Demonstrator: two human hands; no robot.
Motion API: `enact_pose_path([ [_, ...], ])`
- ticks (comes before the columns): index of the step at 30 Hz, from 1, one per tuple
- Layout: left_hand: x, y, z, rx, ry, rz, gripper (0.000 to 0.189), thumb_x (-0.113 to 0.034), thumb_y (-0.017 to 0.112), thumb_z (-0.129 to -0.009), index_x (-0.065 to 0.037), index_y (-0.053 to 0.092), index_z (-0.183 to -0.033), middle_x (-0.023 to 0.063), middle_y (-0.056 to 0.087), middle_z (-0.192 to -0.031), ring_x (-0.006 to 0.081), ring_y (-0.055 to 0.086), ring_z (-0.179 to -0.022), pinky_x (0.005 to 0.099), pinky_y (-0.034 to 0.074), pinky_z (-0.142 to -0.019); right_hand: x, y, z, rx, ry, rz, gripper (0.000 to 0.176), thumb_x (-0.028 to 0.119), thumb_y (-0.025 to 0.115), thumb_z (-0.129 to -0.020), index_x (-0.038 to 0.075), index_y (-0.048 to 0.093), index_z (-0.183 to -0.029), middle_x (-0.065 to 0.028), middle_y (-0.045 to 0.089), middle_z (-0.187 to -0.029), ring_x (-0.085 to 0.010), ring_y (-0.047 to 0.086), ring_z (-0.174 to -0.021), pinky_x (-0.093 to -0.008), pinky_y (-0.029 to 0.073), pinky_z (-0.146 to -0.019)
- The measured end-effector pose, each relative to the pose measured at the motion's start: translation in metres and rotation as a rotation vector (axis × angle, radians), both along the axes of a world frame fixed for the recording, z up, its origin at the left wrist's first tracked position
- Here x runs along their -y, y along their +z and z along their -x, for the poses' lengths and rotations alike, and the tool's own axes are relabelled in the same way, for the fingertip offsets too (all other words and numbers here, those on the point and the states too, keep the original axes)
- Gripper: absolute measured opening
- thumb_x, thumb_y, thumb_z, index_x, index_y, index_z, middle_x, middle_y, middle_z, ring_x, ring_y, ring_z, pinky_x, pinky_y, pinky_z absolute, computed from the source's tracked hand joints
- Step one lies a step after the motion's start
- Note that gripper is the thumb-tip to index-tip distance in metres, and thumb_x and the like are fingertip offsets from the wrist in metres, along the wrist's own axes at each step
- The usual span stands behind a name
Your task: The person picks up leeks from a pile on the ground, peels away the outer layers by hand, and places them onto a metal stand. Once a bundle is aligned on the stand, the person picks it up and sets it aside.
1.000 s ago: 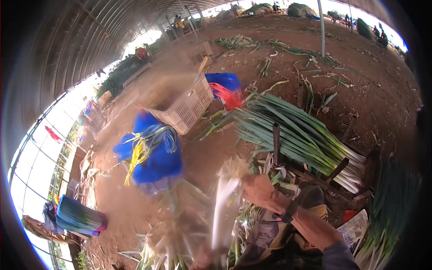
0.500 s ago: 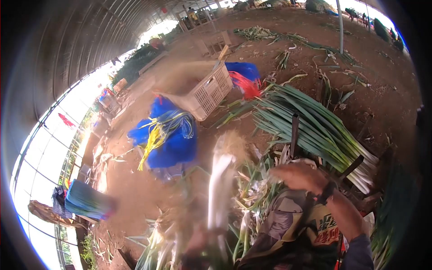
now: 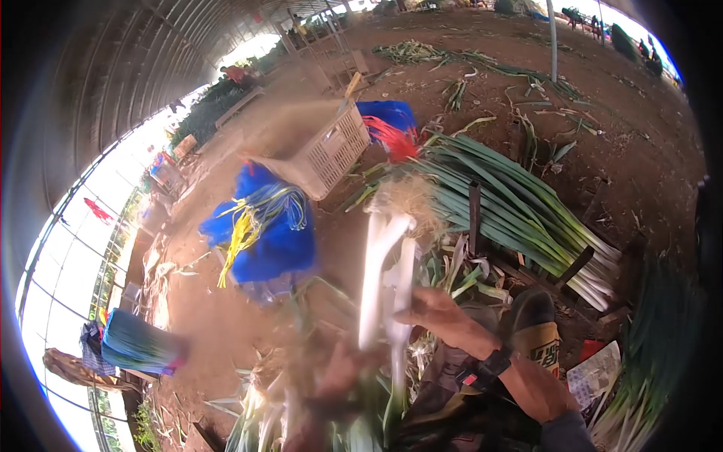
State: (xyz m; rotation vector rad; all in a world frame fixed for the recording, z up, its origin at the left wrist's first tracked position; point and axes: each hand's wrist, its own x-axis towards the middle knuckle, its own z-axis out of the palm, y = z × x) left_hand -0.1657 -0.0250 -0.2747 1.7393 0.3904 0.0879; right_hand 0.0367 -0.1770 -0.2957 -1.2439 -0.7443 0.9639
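Upright in front of me are a few white leeks [image 3: 371, 275], their bushy roots at the top. My left hand [image 3: 340, 371], blurred, is closed around their lower stalks. My right hand [image 3: 439, 315] has its fingertips closed on the stalk of the right-hand leek. Below my left hand lie loose leeks and peelings [image 3: 263, 403]. To the right, a big bundle of trimmed leeks [image 3: 512, 207] rests on a dark metal frame [image 3: 474, 218].
Beyond my hands are a beige plastic crate [image 3: 331, 154] and a blue-covered object [image 3: 275, 245] with yellow ties [image 3: 245, 230]. Red ties [image 3: 393, 139] lie on blue cloth. More leeks stand at right [image 3: 655, 354], and a wrapped bundle [image 3: 139, 343] is at left.
My right hand has moved left and down from above my lap to the leek. The held leeks have spread apart and appear further right. The view has shifted slightly.
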Motion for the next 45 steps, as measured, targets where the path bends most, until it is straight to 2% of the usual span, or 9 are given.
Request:
enact_pose_path([
  [10,0.015,-0.037,-0.002,0.096,0.126,0.222,0.059,-0.032,0.077,-0.089,0.003,0.058,-0.133,0.0096,0.071,-0.105,0.0177,0.070,-0.088,0.0317,0.059,-0.074,0.000,0.018,-0.005,-0.106,-0.225,-0.029,0.030,0.023,0.073,-0.096,0.001,0.067,-0.115,-0.0046,0.069,-0.098,-0.0108,0.068,-0.085,-0.0271,0.060,-0.058],
  [16,0.017,-0.058,-0.016,0.219,0.148,0.231,0.053,-0.024,0.077,-0.088,0.004,0.059,-0.130,0.0106,0.073,-0.105,0.0174,0.070,-0.087,0.0320,0.060,-0.075,0.000,0.007,-0.009,0.502,-0.306,0.007,0.044,0.038,0.072,-0.094,-0.002,0.065,-0.107,-0.0149,0.070,-0.093,-0.0160,0.069,-0.073,-0.0301,0.056,-0.060],
  [27,0.018,-0.040,-0.014,0.103,0.191,0.196,0.043,-0.019,0.076,-0.085,0.002,0.065,-0.121,0.0095,0.075,-0.098,0.0169,0.070,-0.084,0.0300,0.057,-0.075,0.034,0.055,-0.052,-0.165,-0.508,-0.338,0.008,0.005,0.070,-0.091,0.002,0.067,-0.098,-0.0046,0.067,-0.076,-0.0095,0.059,-0.057,-0.0280,0.049,-0.047],
  [31,-0.027,-0.093,0.019,-0.012,-0.132,-0.084,0.067,-0.045,0.054,-0.105,0.004,0.046,-0.150,0.0236,0.053,-0.141,0.0329,0.049,-0.136,0.0470,0.042,-0.113,0.071,0.110,-0.103,-0.384,-0.706,-0.612,0.006,0.010,0.069,-0.095,0.008,0.065,-0.099,0.0011,0.060,-0.074,-0.0064,0.048,-0.051,-0.0243,0.038,-0.042],
  [33,-0.014,-0.066,0.019,0.006,0.011,0.039,0.059,-0.040,0.059,-0.098,0.003,0.054,-0.139,0.0185,0.059,-0.129,0.0273,0.054,-0.122,0.0422,0.045,-0.103,0.088,0.119,-0.120,-0.216,-0.746,-0.702,0.007,0.011,0.069,-0.096,0.008,0.067,-0.101,-0.0017,0.064,-0.075,-0.0071,0.053,-0.053,-0.0235,0.040,-0.044],
  [35,-0.004,-0.045,0.009,0.034,0.199,0.078,0.047,-0.027,0.073,-0.085,0.001,0.066,-0.121,0.0073,0.072,-0.103,0.0148,0.066,-0.092,0.0304,0.053,-0.083,0.098,0.108,-0.120,0.049,-0.621,-0.342,0.011,0.013,0.070,-0.095,0.007,0.068,-0.104,-0.0036,0.068,-0.077,-0.0080,0.059,-0.057,-0.0234,0.042,-0.045],
  [37,-0.006,-0.040,0.007,0.043,0.159,0.061,0.050,-0.029,0.075,-0.083,0.001,0.066,-0.121,0.0073,0.072,-0.104,0.0152,0.067,-0.094,0.0307,0.054,-0.085,0.095,0.105,-0.107,0.312,-0.444,0.337,0.021,0.021,0.074,-0.093,0.004,0.070,-0.105,-0.0068,0.071,-0.077,-0.0122,0.069,-0.065,-0.0306,0.048,-0.051],
  [39,-0.021,-0.066,0.012,0.058,0.110,0.101,0.054,-0.031,0.077,-0.082,0.002,0.065,-0.123,0.0075,0.073,-0.106,0.0157,0.068,-0.097,0.0311,0.055,-0.087,0.094,0.074,-0.100,1.308,-0.144,0.549,0.036,0.039,0.081,-0.087,0.006,0.075,-0.102,-0.0122,0.075,-0.081,-0.0234,0.073,-0.072,-0.0421,0.054,-0.067],
  [45,-0.017,-0.064,-0.004,0.088,-0.067,0.146,0.075,-0.039,0.080,-0.083,0.005,0.055,-0.138,0.0146,0.071,-0.117,0.0225,0.070,-0.107,0.0380,0.058,-0.095,0.047,0.027,-0.068,0.533,-0.058,0.136,0.075,0.043,0.073,-0.095,0.007,0.041,-0.153,-0.0199,0.062,-0.137,-0.0306,0.062,-0.124,-0.0452,0.052,-0.103],
])
